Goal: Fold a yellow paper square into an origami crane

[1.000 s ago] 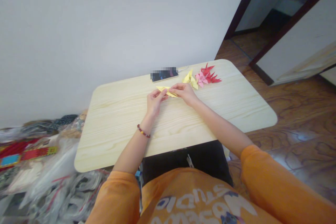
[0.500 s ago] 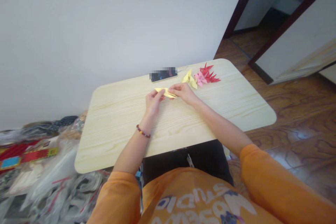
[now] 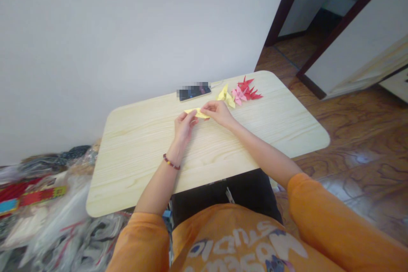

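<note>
Between my hands is a narrow piece of folded yellow paper (image 3: 199, 113), held above the table (image 3: 134, 148). My left hand (image 3: 185, 126) pinches its left part, thumb on top. My right hand (image 3: 218, 112) grips the right end between thumb and fingers, hiding some of it. Just beyond my right hand lie a yellow origami figure (image 3: 226, 97), a pink one (image 3: 239, 94) and red ones (image 3: 253, 93), with pointed petals or wings.
A phone (image 3: 195, 92) is at the table's back edge, by the white wall (image 3: 143, 29). Plastic bags and bundled goods (image 3: 63, 216) are heaped on the floor at left. To the right are a wooden floor (image 3: 350, 136) and a doorway.
The view has shifted slightly, so the table and figures appear a little further left. Both hands still hold the folded yellow paper, with the right fingers placed slightly differently.
</note>
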A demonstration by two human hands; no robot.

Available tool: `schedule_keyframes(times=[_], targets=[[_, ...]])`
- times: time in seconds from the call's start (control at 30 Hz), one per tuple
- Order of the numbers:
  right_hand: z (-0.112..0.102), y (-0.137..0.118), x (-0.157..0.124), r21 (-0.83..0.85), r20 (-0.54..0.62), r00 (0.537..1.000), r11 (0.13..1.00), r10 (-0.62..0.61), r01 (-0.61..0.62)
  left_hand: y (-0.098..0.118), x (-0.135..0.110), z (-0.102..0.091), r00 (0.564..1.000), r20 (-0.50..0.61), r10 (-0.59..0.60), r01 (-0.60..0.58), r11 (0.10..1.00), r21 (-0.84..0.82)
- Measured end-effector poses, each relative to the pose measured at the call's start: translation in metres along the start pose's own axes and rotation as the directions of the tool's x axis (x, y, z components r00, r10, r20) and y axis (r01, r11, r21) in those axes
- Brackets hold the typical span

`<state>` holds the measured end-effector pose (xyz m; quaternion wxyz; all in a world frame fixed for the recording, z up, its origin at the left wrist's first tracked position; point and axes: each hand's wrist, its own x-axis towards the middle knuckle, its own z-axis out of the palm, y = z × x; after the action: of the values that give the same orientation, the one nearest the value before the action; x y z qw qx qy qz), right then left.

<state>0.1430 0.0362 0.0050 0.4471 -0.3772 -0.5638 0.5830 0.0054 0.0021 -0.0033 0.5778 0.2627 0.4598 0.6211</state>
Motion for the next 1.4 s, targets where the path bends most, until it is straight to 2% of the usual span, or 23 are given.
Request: schedule_keyframes(times=[0.2,0.27,0.47,0.7,0.83,0.97,1.27,1.4], targets=[[0.000,0.002,0.001,-0.055,-0.012,1.000,0.998,-0.025,0.024,0.003,0.000,0.001,0.991,-0.003,-0.131,0.130,0.988,-0.086],[0.000,0.002,0.001,-0.066,-0.025,0.999,0.997,-0.036,0.035,0.005,0.000,0.001,0.990,-0.009,-0.143,0.141,0.986,-0.086],[-0.001,0.004,0.002,-0.115,-0.031,0.996,0.990,-0.089,0.085,0.000,0.001,-0.002,0.996,0.046,0.071,-0.076,0.991,0.114],[-0.001,0.003,0.000,-0.205,-0.053,0.957,0.941,-0.285,0.269,-0.003,0.004,-0.004,0.988,0.052,0.145,-0.152,0.976,0.154],[-0.002,0.002,-0.002,-0.265,-0.057,0.933,0.907,-0.354,0.328,-0.003,0.003,-0.003,0.987,0.071,0.144,-0.152,0.979,0.134],[-0.003,0.002,-0.002,-0.303,-0.043,0.931,0.892,-0.363,0.334,-0.005,0.004,-0.003,0.986,0.092,0.142,-0.155,0.977,0.149],[-0.003,0.001,-0.003,-0.331,-0.011,0.938,0.886,-0.346,0.323,-0.006,0.001,-0.001,0.946,0.055,0.319,-0.323,0.925,0.202],[-0.004,0.000,-0.004,-0.363,0.009,0.935,0.870,-0.354,0.333,-0.006,-0.001,-0.001,0.942,0.046,0.333,-0.335,0.918,0.212]])
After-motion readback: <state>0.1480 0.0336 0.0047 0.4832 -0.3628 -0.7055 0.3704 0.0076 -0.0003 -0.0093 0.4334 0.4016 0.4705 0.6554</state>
